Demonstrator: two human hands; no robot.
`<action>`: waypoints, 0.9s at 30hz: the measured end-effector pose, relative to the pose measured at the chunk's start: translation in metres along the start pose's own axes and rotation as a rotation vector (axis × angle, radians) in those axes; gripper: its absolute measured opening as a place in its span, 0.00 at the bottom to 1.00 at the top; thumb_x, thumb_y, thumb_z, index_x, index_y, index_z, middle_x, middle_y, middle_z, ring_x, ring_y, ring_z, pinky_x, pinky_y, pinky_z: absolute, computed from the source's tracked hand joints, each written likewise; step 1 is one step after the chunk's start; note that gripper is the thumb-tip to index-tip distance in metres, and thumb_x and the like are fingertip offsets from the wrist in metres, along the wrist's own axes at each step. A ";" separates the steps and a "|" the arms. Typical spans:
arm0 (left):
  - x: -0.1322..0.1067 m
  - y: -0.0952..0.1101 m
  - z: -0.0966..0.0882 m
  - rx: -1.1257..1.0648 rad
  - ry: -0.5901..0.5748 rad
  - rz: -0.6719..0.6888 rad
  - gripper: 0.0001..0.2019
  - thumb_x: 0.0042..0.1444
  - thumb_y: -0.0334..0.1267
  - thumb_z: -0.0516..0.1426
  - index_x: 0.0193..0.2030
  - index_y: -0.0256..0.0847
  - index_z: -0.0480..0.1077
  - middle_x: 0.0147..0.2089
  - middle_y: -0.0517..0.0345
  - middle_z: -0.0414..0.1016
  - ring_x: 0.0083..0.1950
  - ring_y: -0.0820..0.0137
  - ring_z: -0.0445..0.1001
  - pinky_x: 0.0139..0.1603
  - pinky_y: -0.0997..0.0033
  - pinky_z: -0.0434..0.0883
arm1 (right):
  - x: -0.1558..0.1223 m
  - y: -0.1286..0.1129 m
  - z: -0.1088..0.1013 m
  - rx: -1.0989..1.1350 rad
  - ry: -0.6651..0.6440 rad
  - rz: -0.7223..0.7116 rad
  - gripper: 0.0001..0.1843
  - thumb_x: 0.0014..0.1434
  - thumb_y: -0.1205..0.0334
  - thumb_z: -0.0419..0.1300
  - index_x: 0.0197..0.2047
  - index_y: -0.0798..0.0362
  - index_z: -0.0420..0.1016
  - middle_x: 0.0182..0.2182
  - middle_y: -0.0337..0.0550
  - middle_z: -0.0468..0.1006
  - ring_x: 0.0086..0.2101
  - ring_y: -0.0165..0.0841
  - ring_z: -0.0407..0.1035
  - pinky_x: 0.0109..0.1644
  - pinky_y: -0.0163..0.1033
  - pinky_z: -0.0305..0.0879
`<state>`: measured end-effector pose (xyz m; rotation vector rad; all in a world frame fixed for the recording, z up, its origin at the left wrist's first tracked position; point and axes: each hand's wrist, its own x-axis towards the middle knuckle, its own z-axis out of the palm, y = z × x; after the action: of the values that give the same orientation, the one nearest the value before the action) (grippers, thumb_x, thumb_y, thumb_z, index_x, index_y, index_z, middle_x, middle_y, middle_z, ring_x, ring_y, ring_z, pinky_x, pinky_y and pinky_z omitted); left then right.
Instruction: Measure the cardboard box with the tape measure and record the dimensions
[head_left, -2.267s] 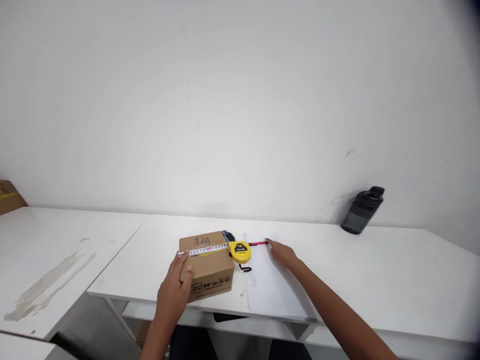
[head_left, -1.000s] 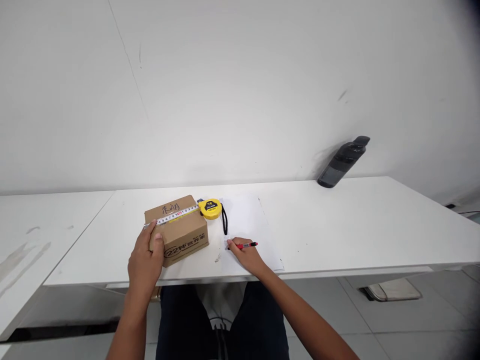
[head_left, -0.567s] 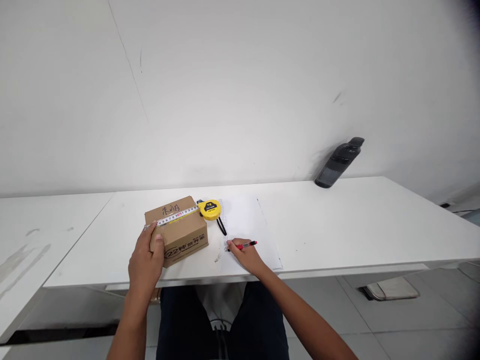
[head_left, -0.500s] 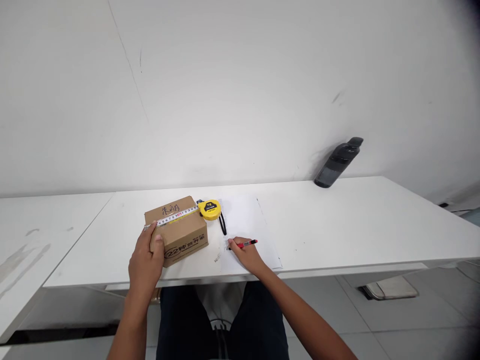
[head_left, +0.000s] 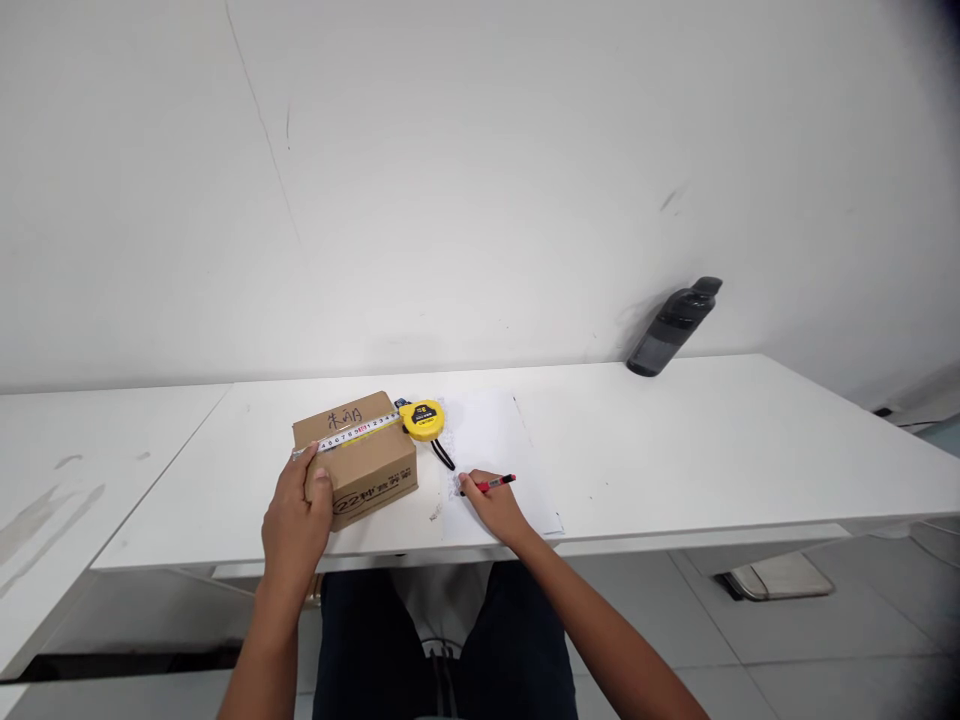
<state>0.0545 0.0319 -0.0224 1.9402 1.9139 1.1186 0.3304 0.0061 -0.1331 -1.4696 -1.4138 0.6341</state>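
A brown cardboard box (head_left: 375,456) with dark printing lies on the table, handwriting on its top. The white blade of a yellow tape measure (head_left: 424,421) stretches across the box top; its case rests at the box's right edge, with a black wrist strap hanging off it. My left hand (head_left: 297,505) grips the box's left end, fingers over the tape's end and thumb on the near side. My right hand (head_left: 491,502) is closed round a red pen (head_left: 496,483), its tip over the left part of a white sheet of paper (head_left: 487,430) with faint writing.
A dark bottle (head_left: 671,328) leans at the back right against the wall. The white table (head_left: 675,450) has its front edge just before my lap. A seam divides it from another table (head_left: 45,500) at left. A pale flat object (head_left: 784,577) lies low at right.
The pen and my right hand have shifted very slightly over the paper. The tape's strap hangs at a different slant. My left hand keeps its hold on the box.
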 end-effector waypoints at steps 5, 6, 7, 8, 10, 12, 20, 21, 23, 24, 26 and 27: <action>-0.001 0.000 0.000 0.004 -0.007 0.003 0.22 0.66 0.46 0.46 0.64 0.49 0.63 0.66 0.55 0.66 0.66 0.57 0.64 0.63 0.54 0.65 | 0.000 0.000 0.000 0.025 -0.049 0.019 0.23 0.62 0.48 0.50 0.19 0.48 0.57 0.18 0.35 0.62 0.24 0.32 0.61 0.32 0.37 0.56; -0.001 0.000 0.000 0.004 -0.007 0.006 0.22 0.66 0.46 0.46 0.64 0.49 0.63 0.66 0.56 0.66 0.66 0.57 0.64 0.63 0.54 0.65 | 0.000 0.000 0.000 0.024 -0.042 0.025 0.23 0.62 0.48 0.50 0.19 0.48 0.57 0.18 0.35 0.62 0.24 0.32 0.60 0.32 0.37 0.56; -0.001 -0.001 0.000 0.004 -0.007 0.008 0.22 0.66 0.46 0.46 0.64 0.49 0.63 0.66 0.56 0.66 0.66 0.57 0.64 0.64 0.54 0.65 | 0.000 0.000 0.000 0.021 -0.034 0.028 0.23 0.62 0.48 0.50 0.19 0.48 0.57 0.18 0.35 0.62 0.24 0.32 0.60 0.31 0.37 0.56; -0.001 -0.001 0.001 0.004 -0.006 0.010 0.22 0.66 0.46 0.46 0.64 0.49 0.63 0.66 0.56 0.66 0.66 0.57 0.64 0.64 0.54 0.65 | 0.000 0.000 0.000 0.019 -0.030 0.027 0.23 0.62 0.48 0.50 0.19 0.48 0.57 0.18 0.35 0.62 0.23 0.32 0.60 0.31 0.37 0.56; -0.002 -0.002 0.001 0.006 -0.004 0.008 0.22 0.66 0.46 0.46 0.64 0.50 0.63 0.66 0.56 0.66 0.66 0.57 0.64 0.64 0.54 0.65 | -0.001 0.000 0.000 0.023 -0.031 0.017 0.23 0.62 0.48 0.50 0.19 0.49 0.58 0.18 0.35 0.62 0.24 0.32 0.61 0.31 0.37 0.56; -0.002 -0.002 0.001 0.006 -0.002 0.002 0.22 0.66 0.46 0.46 0.64 0.50 0.63 0.66 0.56 0.66 0.66 0.57 0.64 0.63 0.54 0.65 | -0.001 0.001 0.000 0.020 -0.016 0.020 0.23 0.62 0.48 0.50 0.19 0.49 0.58 0.18 0.35 0.63 0.24 0.32 0.61 0.32 0.37 0.56; -0.002 -0.002 0.001 0.009 -0.006 0.004 0.22 0.66 0.46 0.46 0.64 0.50 0.62 0.66 0.57 0.65 0.67 0.58 0.64 0.64 0.55 0.65 | 0.000 0.003 0.000 0.020 -0.025 0.052 0.23 0.63 0.47 0.50 0.20 0.49 0.60 0.19 0.35 0.64 0.25 0.32 0.62 0.32 0.37 0.56; -0.002 -0.002 0.001 0.010 -0.006 0.003 0.22 0.66 0.46 0.46 0.64 0.50 0.62 0.67 0.57 0.65 0.67 0.58 0.64 0.64 0.55 0.65 | 0.000 0.003 0.000 0.019 -0.020 0.049 0.23 0.63 0.47 0.50 0.20 0.49 0.60 0.19 0.35 0.64 0.25 0.32 0.62 0.32 0.37 0.56; -0.002 -0.003 0.001 0.009 -0.004 0.004 0.22 0.66 0.46 0.46 0.64 0.49 0.62 0.67 0.57 0.65 0.67 0.58 0.63 0.64 0.54 0.64 | 0.000 0.002 -0.001 0.012 -0.019 0.046 0.23 0.63 0.47 0.49 0.20 0.49 0.59 0.19 0.35 0.63 0.24 0.32 0.60 0.31 0.37 0.55; -0.002 -0.003 0.001 0.007 -0.003 0.004 0.22 0.66 0.46 0.46 0.65 0.49 0.62 0.67 0.56 0.65 0.67 0.58 0.63 0.64 0.54 0.64 | -0.001 0.002 -0.001 0.008 -0.017 0.050 0.23 0.63 0.46 0.49 0.20 0.49 0.58 0.18 0.35 0.62 0.24 0.32 0.60 0.31 0.37 0.54; -0.002 -0.003 0.002 0.004 -0.001 0.007 0.22 0.66 0.46 0.45 0.64 0.49 0.62 0.67 0.56 0.65 0.67 0.57 0.63 0.64 0.54 0.65 | -0.001 0.001 0.000 -0.005 0.004 0.064 0.23 0.63 0.46 0.49 0.20 0.48 0.58 0.18 0.35 0.62 0.24 0.33 0.60 0.31 0.37 0.54; -0.002 -0.004 0.002 0.004 0.001 0.010 0.22 0.66 0.46 0.45 0.64 0.50 0.62 0.66 0.56 0.65 0.67 0.58 0.63 0.64 0.54 0.65 | -0.001 0.001 0.000 -0.013 0.023 0.071 0.23 0.63 0.46 0.49 0.20 0.48 0.58 0.18 0.35 0.62 0.24 0.33 0.60 0.31 0.37 0.54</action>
<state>0.0531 0.0313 -0.0266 1.9538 1.9101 1.1190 0.3310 0.0051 -0.1342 -1.5384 -1.3553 0.6515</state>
